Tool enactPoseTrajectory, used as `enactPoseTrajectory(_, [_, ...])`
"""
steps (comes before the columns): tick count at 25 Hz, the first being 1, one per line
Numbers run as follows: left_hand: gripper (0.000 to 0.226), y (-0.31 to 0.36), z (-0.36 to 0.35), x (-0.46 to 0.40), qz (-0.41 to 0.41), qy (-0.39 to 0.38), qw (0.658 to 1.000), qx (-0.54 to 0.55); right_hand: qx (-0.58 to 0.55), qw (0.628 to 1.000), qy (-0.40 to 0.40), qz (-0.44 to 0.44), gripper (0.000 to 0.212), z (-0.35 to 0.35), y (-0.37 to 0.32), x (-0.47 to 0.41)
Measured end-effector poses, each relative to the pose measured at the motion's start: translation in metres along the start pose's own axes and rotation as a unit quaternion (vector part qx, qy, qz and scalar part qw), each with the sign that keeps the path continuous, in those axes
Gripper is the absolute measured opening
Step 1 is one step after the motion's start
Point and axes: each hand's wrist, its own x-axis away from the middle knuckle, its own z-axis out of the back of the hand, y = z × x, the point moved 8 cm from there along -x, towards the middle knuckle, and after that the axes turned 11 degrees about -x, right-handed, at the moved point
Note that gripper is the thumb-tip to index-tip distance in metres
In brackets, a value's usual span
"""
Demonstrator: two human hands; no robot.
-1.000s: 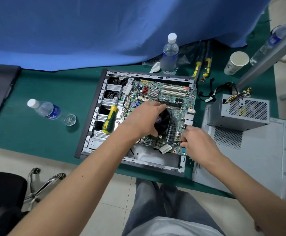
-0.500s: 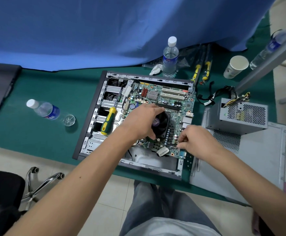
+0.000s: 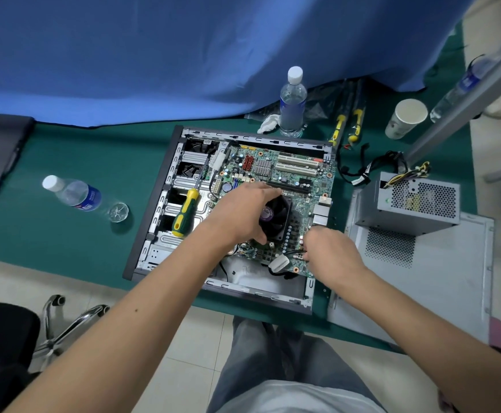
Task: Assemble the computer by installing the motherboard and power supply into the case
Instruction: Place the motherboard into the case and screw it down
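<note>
The motherboard (image 3: 276,186) lies inside the open case (image 3: 165,186), which rests flat on the green table (image 3: 64,234). Your left hand (image 3: 243,216) grips the black CPU cooler fan (image 3: 276,214), fingers curled over its far edge and thumb at its near corner. Your right hand (image 3: 329,248) sits at the near right corner of the board, fingers curled beside a thin black cable (image 3: 295,251); whether it pinches the cable or the board edge cannot be told from this view. A white connector (image 3: 279,263) hangs loose at the near edge of the board.

Judge the board as placed but not yet secured: you appear to be seating or aligning it, and no screw is being driven. The yellow-and-green screwdriver (image 3: 185,213) lies unused in the drive bay area of the case, to the left of the board.

The power supply (image 3: 416,201) remains outside the case, standing on the detached side panel (image 3: 440,278) to the right, its cable bundle (image 3: 371,168) trailing on the table. Remaining work, as far as can be judged: fasten the board, install the power supply and connect its cables.
</note>
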Motion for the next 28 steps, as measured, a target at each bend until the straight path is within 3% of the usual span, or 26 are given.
enactPoseTrajectory(14, [0.11, -0.001, -0.002, -0.001, 0.007, 0.004, 1.0, 0.009, 0.024, 0.999, -0.024, 0.002, 0.041, 0.001, -0.002, -0.002])
enactPoseTrajectory(28, [0.11, -0.005, -0.001, -0.004, 0.008, 0.021, 1.0, 0.014, 0.003, 1.0, 0.02, 0.001, 0.037, 0.002, 0.005, -0.006])
